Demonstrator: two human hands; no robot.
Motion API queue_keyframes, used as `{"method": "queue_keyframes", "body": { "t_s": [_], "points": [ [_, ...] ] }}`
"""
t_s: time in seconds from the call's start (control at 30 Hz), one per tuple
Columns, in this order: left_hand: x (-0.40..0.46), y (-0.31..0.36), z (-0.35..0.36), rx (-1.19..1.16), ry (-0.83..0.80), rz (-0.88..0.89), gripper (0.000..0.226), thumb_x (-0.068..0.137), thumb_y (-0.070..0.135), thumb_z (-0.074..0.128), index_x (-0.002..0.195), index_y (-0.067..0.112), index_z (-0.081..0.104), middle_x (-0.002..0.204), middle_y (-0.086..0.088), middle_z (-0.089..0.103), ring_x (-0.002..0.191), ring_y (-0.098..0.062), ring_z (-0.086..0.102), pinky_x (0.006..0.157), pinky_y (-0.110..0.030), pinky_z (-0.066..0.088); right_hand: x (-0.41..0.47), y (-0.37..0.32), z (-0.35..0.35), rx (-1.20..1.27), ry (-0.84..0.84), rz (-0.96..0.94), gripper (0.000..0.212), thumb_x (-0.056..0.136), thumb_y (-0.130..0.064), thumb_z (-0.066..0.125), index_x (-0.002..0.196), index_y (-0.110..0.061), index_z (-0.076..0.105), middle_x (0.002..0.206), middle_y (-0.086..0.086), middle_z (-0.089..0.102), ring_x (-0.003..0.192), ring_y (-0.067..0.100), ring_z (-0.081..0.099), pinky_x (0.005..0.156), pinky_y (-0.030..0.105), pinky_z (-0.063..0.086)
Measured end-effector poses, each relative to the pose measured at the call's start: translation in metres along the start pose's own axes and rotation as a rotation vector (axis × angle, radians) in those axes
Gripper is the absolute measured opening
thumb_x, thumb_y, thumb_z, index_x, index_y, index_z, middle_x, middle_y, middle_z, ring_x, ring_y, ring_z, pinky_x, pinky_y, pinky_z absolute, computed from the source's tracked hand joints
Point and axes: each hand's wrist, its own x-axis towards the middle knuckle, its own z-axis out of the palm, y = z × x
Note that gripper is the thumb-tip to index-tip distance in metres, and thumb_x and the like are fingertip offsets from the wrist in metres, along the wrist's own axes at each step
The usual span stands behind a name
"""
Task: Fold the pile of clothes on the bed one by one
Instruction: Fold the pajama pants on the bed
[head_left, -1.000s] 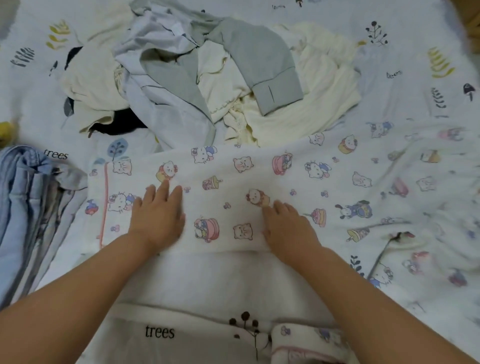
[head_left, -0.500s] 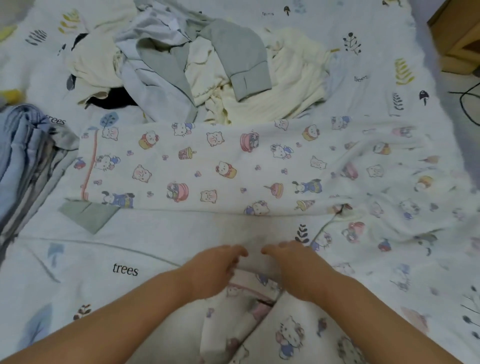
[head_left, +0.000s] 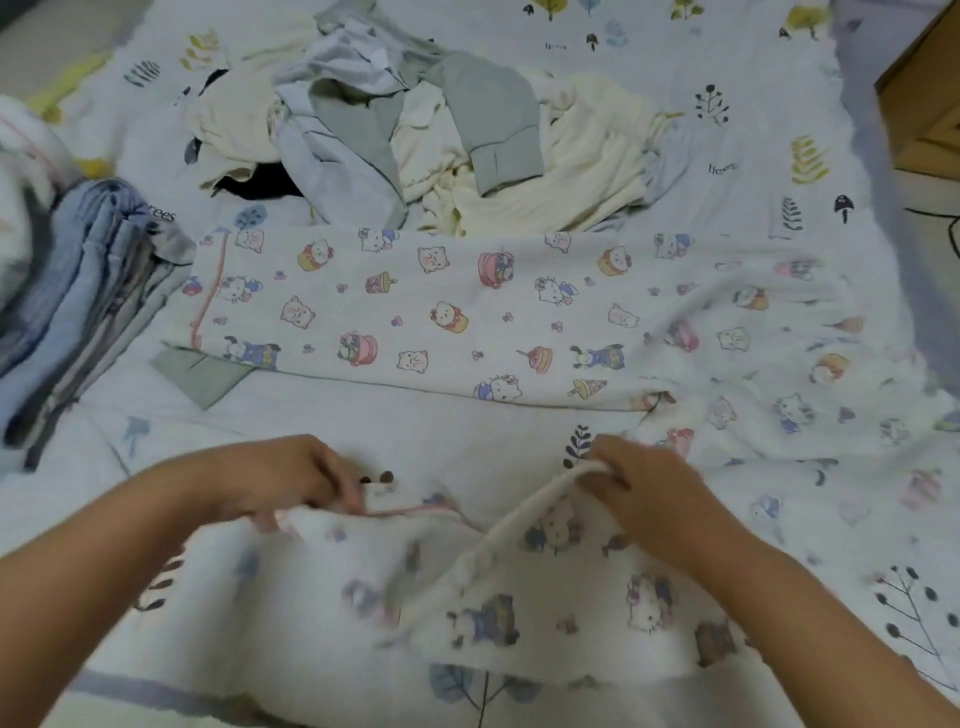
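Note:
White cartoon-print pyjama trousers (head_left: 415, 317) lie across the bed, one leg stretched flat to the left. The other leg (head_left: 519, 582) is lifted near me, blurred. My left hand (head_left: 291, 478) grips its pink-trimmed cuff end, and my right hand (head_left: 639, 483) pinches its upper edge. Behind the trousers sits the unfolded pile (head_left: 415, 130) of grey, cream, pale blue and black clothes.
A stack of folded blue and grey garments (head_left: 78, 312) rests at the left edge. A green fabric corner (head_left: 200, 371) pokes out under the flat leg. The printed bedsheet (head_left: 779, 130) covers the bed; a wooden furniture piece (head_left: 930, 93) stands off the far right.
Both hands left the flat trouser leg, drew back toward me, took hold of the near leg and raised it off the sheet. The camera view shifted right.

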Motion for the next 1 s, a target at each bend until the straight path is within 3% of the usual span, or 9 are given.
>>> {"method": "queue_keyframes", "body": {
  "t_s": [0.1,0.17,0.3,0.43,0.63,0.73,0.8,0.87,1.0],
  "points": [
    [-0.017,-0.020,-0.034,-0.040,0.010,-0.185,0.020,0.088,0.012,0.047,0.071,0.006,0.057,0.053,-0.011,0.043,0.040,-0.015,0.030,0.037,-0.013,0.019,0.019,0.002,-0.017,0.147,0.271,0.034,0.029,0.092,-0.027,0.053,0.065,-0.025,0.043,0.061,-0.004,0.049,0.052,0.003,0.046,0.046,0.016,0.031],
    [-0.018,-0.029,-0.047,-0.239,0.080,-0.233,0.038,0.093,0.033,0.048,0.072,0.004,0.060,0.052,-0.015,0.051,0.036,-0.017,0.038,0.036,-0.013,0.024,0.037,0.004,-0.018,0.170,0.411,0.068,0.028,0.092,-0.025,0.053,0.067,-0.021,0.044,0.061,-0.001,0.049,0.051,0.005,0.046,0.043,0.017,0.031],
    [-0.001,-0.036,-0.050,-0.700,0.256,-0.096,0.050,0.087,0.060,0.040,0.080,0.014,0.060,0.067,-0.005,0.060,0.055,-0.015,0.052,0.055,-0.026,0.040,0.073,0.004,-0.004,-0.005,0.490,0.260,0.020,0.094,-0.025,0.049,0.106,-0.010,0.053,0.094,0.014,0.059,0.092,0.032,0.052,0.071,0.037,0.040],
    [0.021,-0.040,-0.031,-0.575,0.312,0.051,0.050,0.067,0.056,0.067,0.097,0.017,0.066,0.092,0.003,0.063,0.083,-0.013,0.056,0.074,-0.027,0.041,0.080,-0.002,0.021,-0.288,0.410,0.312,0.056,0.088,-0.031,0.055,0.137,-0.010,0.036,0.135,0.020,0.040,0.126,0.034,0.032,0.101,0.050,0.026],
    [0.052,-0.024,0.003,-0.458,0.417,0.084,0.010,0.084,0.021,0.068,0.084,0.013,0.061,0.084,0.001,0.068,0.075,-0.011,0.065,0.065,-0.022,0.052,0.077,-0.002,0.043,-0.474,0.269,0.413,0.065,0.089,-0.036,0.054,0.142,-0.012,0.025,0.134,0.018,0.043,0.130,0.034,0.032,0.107,0.060,0.015],
    [0.053,-0.011,0.001,-0.477,0.582,0.174,0.015,0.089,0.014,0.059,0.102,0.008,0.059,0.101,-0.013,0.066,0.091,-0.026,0.063,0.084,-0.039,0.052,0.079,-0.001,0.035,-0.381,0.279,0.462,0.035,0.093,-0.026,0.047,0.123,-0.008,0.044,0.108,0.017,0.062,0.107,0.033,0.052,0.101,0.049,0.027],
    [0.039,-0.008,-0.011,-0.541,0.665,0.237,0.010,0.091,0.016,0.055,0.097,0.009,0.054,0.090,-0.019,0.064,0.074,-0.025,0.061,0.064,-0.034,0.054,0.077,0.000,0.028,-0.328,0.313,0.375,0.017,0.095,-0.021,0.043,0.092,-0.007,0.052,0.089,0.016,0.065,0.080,0.029,0.053,0.079,0.038,0.037],
    [0.018,-0.013,-0.030,-0.574,0.711,0.294,0.007,0.093,0.017,0.053,0.094,0.011,0.051,0.084,-0.022,0.065,0.062,-0.029,0.061,0.049,-0.031,0.052,0.074,-0.006,0.018,-0.266,0.322,0.342,0.025,0.095,-0.022,0.042,0.077,-0.007,0.049,0.072,0.011,0.058,0.068,0.026,0.047,0.061,0.033,0.035],
    [-0.022,-0.051,-0.071,-0.354,0.837,0.238,0.012,0.091,0.017,0.056,0.080,0.022,0.052,0.073,-0.005,0.066,0.056,-0.020,0.061,0.054,-0.030,0.051,0.080,-0.029,0.007,-0.178,0.275,0.342,0.028,0.093,-0.022,0.045,0.068,-0.008,0.045,0.068,0.007,0.051,0.069,0.028,0.049,0.057,0.032,0.031]
  ]
}}
